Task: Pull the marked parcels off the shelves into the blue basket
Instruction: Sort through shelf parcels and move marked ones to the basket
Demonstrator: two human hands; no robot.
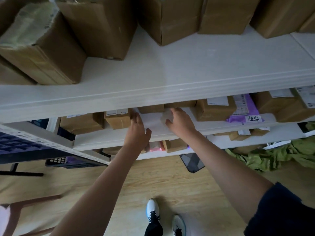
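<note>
A flat white parcel [153, 120] lies on the middle shelf [119, 137], between brown boxes. My left hand [138, 127] holds its left edge, fingers along the side and thumb at the front. My right hand [179, 122] grips its right part with fingers curled over the top. Further right on the same shelf lies a purple parcel [245, 109] with a handwritten white label [254, 118]. A dark blue latticed basket [68, 162] sits on the floor at the lower left, partly hidden by the shelf post.
Large cardboard boxes [102, 26] stand on the top shelf [170, 79]. More brown boxes [216, 108] fill the middle shelf, and small parcels [175, 144] sit on the lower one. A green cloth [272, 157] lies on the wooden floor at right, my shoes [153, 213] below.
</note>
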